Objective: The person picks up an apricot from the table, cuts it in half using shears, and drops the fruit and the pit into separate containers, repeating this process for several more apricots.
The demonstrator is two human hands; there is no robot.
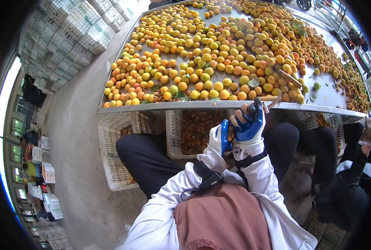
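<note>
Tabletop of grey metal, heaped with yellow and orange apricots, over white plastic crates. Below its near edge, two blue-gloved hands meet. The right hand grips a wooden-handled tool, one apricot at its fingertips. The left hand curls alongside, grip unclear.

Left hand and right hand bunched together, gloves cover most of what they hold. Only a dark tip pokes out above the right hand, can't tell what it is. Table far end cut by top edge. Crates half hidden under the table rim and behind the legs. Person at right cut off by dark lens border. Papers at left too small to read.
</note>
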